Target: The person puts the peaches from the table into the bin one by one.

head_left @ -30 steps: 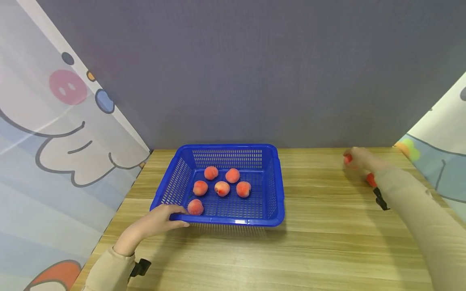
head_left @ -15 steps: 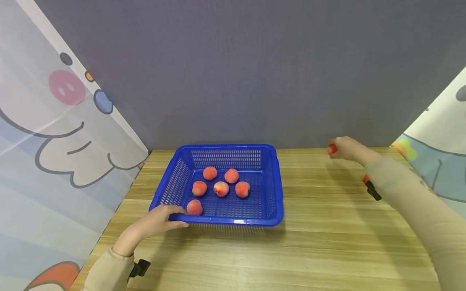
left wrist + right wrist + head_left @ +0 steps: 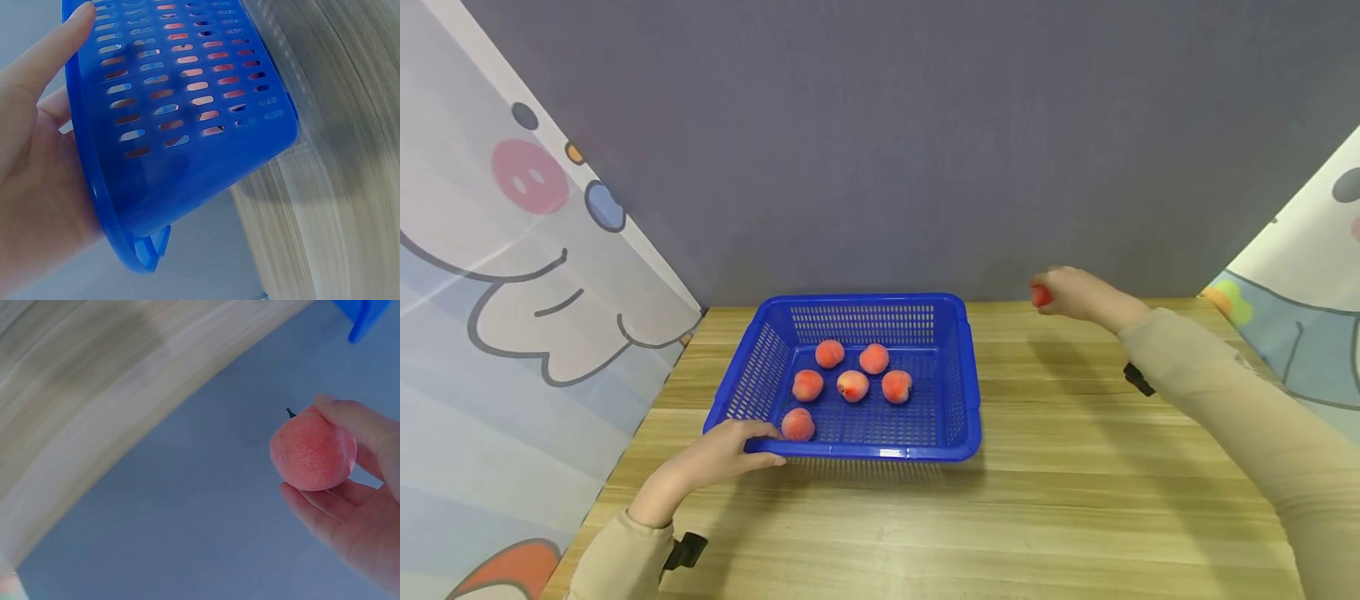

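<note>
A blue plastic basket (image 3: 976, 417) with slotted walls stands on the table, left of centre in the head view. Several reddish peaches (image 3: 853, 386) lie spread over its floor. My left hand (image 3: 730, 450) grips the basket's near left rim, fingers inside and thumb outside; the left wrist view has the thumb against the slotted wall. My right hand (image 3: 1071, 293) holds another peach (image 3: 312, 449) up over the table's back edge, right of the basket. In the right wrist view this peach, with a short dark stem, sits between thumb and fingers.
The wooden table (image 3: 880, 533) runs back to a grey upright panel (image 3: 880, 150). Cartoon-printed curtains (image 3: 535, 333) hang at the left and right sides. Bare tabletop lies between the basket and my right arm.
My right hand has lifted the peach and carried it leftward, towards the basket. My left hand stays on the rim, and the view has shifted slightly.
</note>
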Demonstrator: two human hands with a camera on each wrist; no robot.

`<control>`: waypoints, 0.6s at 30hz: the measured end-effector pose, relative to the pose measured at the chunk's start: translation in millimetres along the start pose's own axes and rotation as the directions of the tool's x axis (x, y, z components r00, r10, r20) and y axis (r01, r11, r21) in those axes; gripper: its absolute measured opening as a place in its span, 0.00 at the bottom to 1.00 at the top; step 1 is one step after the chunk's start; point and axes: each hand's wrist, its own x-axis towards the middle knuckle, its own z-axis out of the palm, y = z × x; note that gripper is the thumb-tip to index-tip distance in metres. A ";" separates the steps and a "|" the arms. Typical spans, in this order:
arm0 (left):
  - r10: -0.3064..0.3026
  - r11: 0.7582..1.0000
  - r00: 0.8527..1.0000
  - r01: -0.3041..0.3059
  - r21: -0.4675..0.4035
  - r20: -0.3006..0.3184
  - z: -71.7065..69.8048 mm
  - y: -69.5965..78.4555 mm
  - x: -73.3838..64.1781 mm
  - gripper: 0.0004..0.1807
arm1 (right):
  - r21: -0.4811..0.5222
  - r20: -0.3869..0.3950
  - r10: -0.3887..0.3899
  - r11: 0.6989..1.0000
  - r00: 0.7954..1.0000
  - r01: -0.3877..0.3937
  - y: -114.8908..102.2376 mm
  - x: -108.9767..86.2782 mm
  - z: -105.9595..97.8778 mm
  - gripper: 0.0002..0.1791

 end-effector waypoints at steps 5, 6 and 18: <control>-0.006 1.000 1.000 0.006 0.001 0.002 1.7 -1.4 -0.8 0.15 | -0.016 -0.024 -0.035 0.999 0.999 0.035 -20.0 8.7 -2.5 0.13; -0.008 1.000 1.000 0.008 0.001 0.002 2.2 -1.5 -0.8 0.15 | -0.017 -0.027 -0.046 0.999 0.999 0.046 -24.3 10.4 -3.0 0.12; -0.009 1.000 1.000 0.009 -0.004 0.004 2.6 -0.3 -1.2 0.14 | -0.098 -0.064 -0.205 0.975 0.977 0.198 -79.5 33.8 -12.8 0.12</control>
